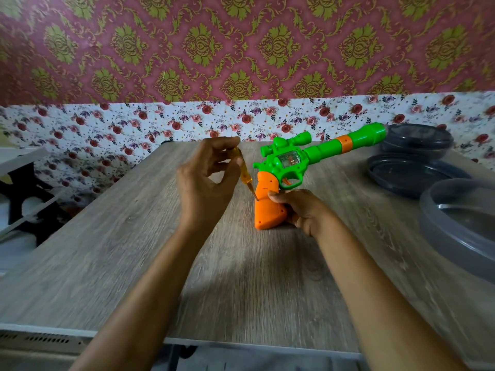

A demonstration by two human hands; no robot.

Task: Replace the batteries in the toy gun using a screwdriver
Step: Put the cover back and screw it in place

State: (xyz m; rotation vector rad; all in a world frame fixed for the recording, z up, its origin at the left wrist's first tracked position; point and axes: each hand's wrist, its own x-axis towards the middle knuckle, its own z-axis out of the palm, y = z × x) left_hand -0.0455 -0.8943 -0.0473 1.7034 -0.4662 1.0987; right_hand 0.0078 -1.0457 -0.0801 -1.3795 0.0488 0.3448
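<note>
while the toy gun (292, 160) stands on the butt of its orange grip (267, 210) near the middle of the wood-grain table (241, 285), its green barrel slants up and away to the right, the muzzle ending just in front of a dark grey tub (417, 139) at the table's far right corner. a small green scope sits on top of the body, and there's a clear window on the side.

the right hand (304, 210) grasps the lower part of the grip from the right, fingers curled round behind it and the thumb laid across the near face.

the left hand (207, 182) is raised to the left of the gun and pinches an amber, see-through screwdriver (245, 175) by the top of its handle, between thumb and fingertips. the tool leans down and to the right, and its tip meets the left edge of the grip about halfway up. whether it sits in a screw head i can't tell; it's too small and a little blurred.

a flat grey lid (409, 176) lies in front of the tub, and a larger smoky-grey bowl (460, 223) is nearer, at the right edge. behind the table, a band of rose-print covering (134, 121) runs below maroon wallpaper (241, 49) with green damask motifs.
</note>
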